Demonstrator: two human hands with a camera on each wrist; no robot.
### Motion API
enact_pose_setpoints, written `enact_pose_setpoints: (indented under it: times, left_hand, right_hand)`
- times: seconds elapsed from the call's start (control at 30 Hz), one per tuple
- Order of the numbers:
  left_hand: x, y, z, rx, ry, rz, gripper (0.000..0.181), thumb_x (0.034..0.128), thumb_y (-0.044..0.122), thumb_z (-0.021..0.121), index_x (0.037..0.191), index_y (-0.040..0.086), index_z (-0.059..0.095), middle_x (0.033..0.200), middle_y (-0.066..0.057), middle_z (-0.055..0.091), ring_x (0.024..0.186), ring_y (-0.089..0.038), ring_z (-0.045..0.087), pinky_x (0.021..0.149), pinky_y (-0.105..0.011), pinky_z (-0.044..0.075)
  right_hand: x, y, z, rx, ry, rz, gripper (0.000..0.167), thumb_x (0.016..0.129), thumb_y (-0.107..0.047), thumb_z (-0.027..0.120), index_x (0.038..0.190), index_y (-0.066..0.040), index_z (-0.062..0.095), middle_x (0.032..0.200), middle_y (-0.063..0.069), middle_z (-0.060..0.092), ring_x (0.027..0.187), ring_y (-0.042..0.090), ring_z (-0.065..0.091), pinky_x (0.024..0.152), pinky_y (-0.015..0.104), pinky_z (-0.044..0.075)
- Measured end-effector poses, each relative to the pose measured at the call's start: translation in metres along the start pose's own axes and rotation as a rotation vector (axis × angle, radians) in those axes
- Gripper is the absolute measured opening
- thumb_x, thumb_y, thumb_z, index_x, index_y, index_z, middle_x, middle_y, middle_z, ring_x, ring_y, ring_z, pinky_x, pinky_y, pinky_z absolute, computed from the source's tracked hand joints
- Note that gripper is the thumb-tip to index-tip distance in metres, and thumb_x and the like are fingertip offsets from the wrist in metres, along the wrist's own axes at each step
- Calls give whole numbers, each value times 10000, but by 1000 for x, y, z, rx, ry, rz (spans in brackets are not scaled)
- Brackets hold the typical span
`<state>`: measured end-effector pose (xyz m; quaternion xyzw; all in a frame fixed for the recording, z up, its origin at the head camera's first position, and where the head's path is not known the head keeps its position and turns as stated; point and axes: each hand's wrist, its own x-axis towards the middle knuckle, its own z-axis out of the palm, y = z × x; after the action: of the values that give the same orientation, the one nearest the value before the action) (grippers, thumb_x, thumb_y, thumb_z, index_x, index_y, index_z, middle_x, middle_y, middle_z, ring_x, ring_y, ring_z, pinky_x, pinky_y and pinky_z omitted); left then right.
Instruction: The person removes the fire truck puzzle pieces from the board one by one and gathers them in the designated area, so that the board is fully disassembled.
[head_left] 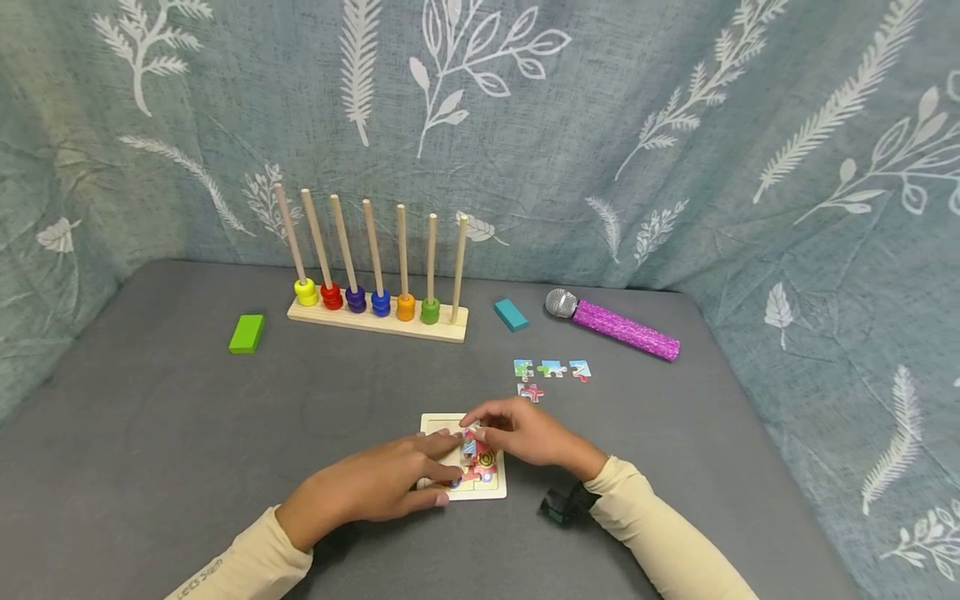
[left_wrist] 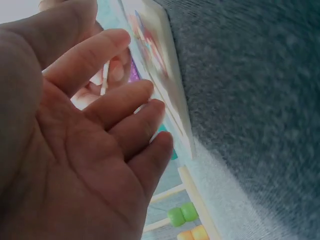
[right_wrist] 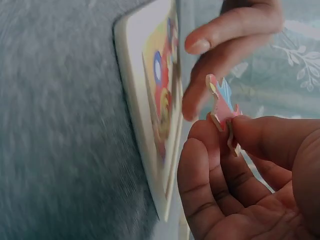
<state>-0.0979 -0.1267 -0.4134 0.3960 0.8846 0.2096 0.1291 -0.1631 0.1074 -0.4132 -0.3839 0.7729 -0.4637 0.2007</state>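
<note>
Puzzle piece [right_wrist: 223, 104]: pinched between thumb and fingers of the right hand [head_left: 525, 435], at the far right part of the puzzle board [head_left: 491, 493]
Left hand [head_left: 378, 482]: fingers spread apart over the board's left part, gripping nothing
Table [head_left: 150, 467]: matt dark grey, running out of the head view at the near edge
Curtain [head_left: 540, 192]: grey-blue, creased, printed with white leaves, behind the table and at both sides
Along the far side: bead rack [head_left: 375, 325], teal block [head_left: 511, 315] and purple-handled microphone [head_left: 626, 329]
Hidden: much of the board's left part, under the left hand
Cut off: both sleeves [head_left: 656, 517], at the lower edge
Hard to make out: the board's picture, blurred and slanted in both wrist views
</note>
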Motion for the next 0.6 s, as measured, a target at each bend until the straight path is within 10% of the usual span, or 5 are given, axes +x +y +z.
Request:
enact_pose_setpoints:
  times: [0.6]
  left_hand:
    - [3, -6, 0, -70, -114, -43, 409, 949, 175, 644, 1349, 103, 597, 1488, -46, 433, 1408, -274, 313, 1048, -497, 365]
  right_hand:
    - [-6, 24, -37, -2, 135, 53, 237, 935, 17, 598, 1153, 100, 639, 831, 76, 646, 717, 171, 631, 623, 302, 525]
